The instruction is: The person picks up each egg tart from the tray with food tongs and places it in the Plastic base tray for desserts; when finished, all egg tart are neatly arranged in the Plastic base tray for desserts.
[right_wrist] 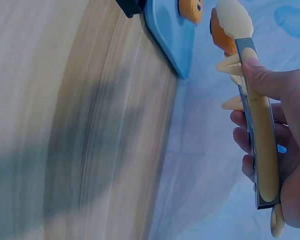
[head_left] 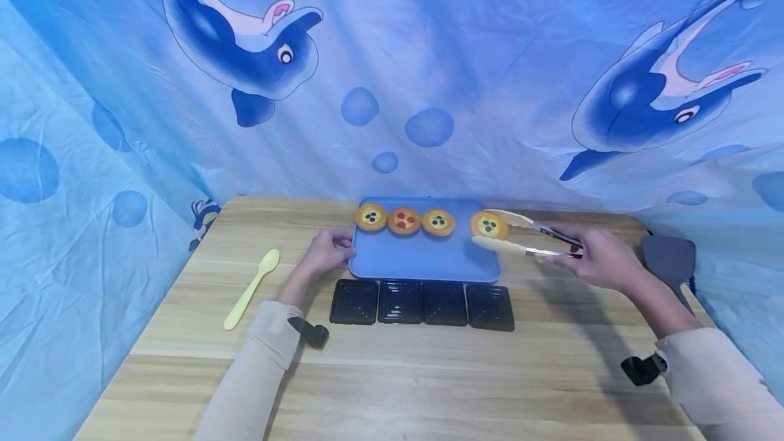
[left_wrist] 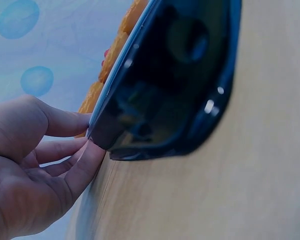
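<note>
My right hand [head_left: 603, 257] grips a pair of cream-tipped tongs [right_wrist: 264, 145]. Between the tong tips is an egg tart [head_left: 489, 225] with dark berries, over the right end of a blue tray [head_left: 422, 264]; the right wrist view shows it raised off the tray. Three more tarts stand in a row along the tray's far side: one with dark berries [head_left: 370, 217], one with red pieces [head_left: 404, 221] and another with dark berries [head_left: 437, 222]. At the tray's left edge, my left hand [head_left: 331, 250] pinches the rim between thumb and fingers [left_wrist: 92, 155].
Several square black containers [head_left: 401, 301] line up along the tray's near side. A pale yellow spoon [head_left: 251, 289] lies on the wooden table [head_left: 416, 380] at left. At the right edge is a dark spatula [head_left: 669, 257]. A blue dolphin-print curtain [head_left: 398, 73] hangs behind.
</note>
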{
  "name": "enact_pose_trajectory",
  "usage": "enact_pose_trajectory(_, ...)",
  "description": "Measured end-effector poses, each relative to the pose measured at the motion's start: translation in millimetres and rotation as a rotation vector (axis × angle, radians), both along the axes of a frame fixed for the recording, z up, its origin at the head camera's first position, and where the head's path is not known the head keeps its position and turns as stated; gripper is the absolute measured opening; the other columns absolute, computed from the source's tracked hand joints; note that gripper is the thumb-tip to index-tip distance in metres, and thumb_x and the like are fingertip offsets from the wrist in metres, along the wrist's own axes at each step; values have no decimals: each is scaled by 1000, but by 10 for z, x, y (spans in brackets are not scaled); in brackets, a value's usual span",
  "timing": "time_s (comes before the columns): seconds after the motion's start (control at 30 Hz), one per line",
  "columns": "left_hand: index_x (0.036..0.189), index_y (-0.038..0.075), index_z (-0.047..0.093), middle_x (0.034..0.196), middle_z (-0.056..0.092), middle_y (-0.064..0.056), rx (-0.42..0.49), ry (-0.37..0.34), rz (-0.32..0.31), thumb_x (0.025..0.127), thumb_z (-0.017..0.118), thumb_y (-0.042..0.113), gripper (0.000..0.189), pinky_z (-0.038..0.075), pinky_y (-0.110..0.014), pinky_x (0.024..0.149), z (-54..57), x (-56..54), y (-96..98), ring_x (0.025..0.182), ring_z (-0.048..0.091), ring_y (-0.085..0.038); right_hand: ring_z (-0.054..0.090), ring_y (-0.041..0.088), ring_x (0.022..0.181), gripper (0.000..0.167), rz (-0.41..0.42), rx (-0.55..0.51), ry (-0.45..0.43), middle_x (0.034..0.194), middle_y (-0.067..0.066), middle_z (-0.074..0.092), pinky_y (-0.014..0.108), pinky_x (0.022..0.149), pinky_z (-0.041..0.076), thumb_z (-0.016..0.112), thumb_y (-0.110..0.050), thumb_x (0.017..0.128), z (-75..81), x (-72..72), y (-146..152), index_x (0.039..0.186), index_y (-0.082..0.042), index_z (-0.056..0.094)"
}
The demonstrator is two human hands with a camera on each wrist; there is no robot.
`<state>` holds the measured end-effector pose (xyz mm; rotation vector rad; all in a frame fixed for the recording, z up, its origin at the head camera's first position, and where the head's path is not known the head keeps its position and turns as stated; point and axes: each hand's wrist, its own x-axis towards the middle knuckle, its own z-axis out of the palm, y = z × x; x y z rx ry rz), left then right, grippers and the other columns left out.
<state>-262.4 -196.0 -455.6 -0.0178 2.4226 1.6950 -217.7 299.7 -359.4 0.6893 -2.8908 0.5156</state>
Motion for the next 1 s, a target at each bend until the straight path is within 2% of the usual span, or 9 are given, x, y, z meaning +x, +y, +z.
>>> enact_pose_trajectory(0.13,129,-15,53,108,59,-25,2,-2,5,88,65,-5,44,63,-34,66,-3,0,0,81,65,-26,37,8,51,62,13,18,45,69,-5,54,24,42,30,80,-34,85,25,153,11,132,0,61)
enact_pose_trajectory(0.3,130,-15,52,110,59,-26,2,-3,2,89,65,-5,44,63,-35,66,-6,0,-1,82,65,-26,39,4,55,59,54,7,89,83,-2,64,22,44,32,83,-29,82,23,337,47,129,1,64)
enact_pose_trajectory(0.4,130,-15,52,110,59,-26,7,-3,3,89,65,-5,44,63,-35,66,-7,-1,0,82,65,-26,45,3,61,60,59,2,84,94,5,70,21,44,33,84,-29,81,-1,438,84,128,2,63)
enact_pose_trajectory(0.53,130,-16,51,110,58,-26,13,-4,7,89,65,-6,44,63,-35,66,-4,-1,4,82,64,-26,49,2,61,62,52,-12,66,104,12,71,21,44,35,84,-29,79,-58,585,124,129,2,63)
enact_pose_trajectory(0.63,129,-16,52,109,59,-25,14,-6,14,88,65,-6,44,63,-34,66,-7,-8,5,82,64,-26,56,7,65,62,50,-32,29,110,15,70,20,45,38,84,-30,80,-97,680,128,129,2,63)
enact_pose_trajectory(0.73,129,-16,52,108,59,-25,10,-4,18,88,65,-6,44,63,-34,65,-14,-14,3,81,64,-25,60,13,78,62,57,-34,-15,118,18,68,21,48,41,82,-32,82,-120,732,127,130,2,62)
enact_pose_trajectory(1.0,129,-15,53,107,59,-24,16,-2,25,87,65,-7,44,63,-34,65,-21,-6,18,81,64,-25,53,5,73,60,100,-29,-61,114,13,69,20,47,38,83,-29,81,-144,774,144,128,2,64)
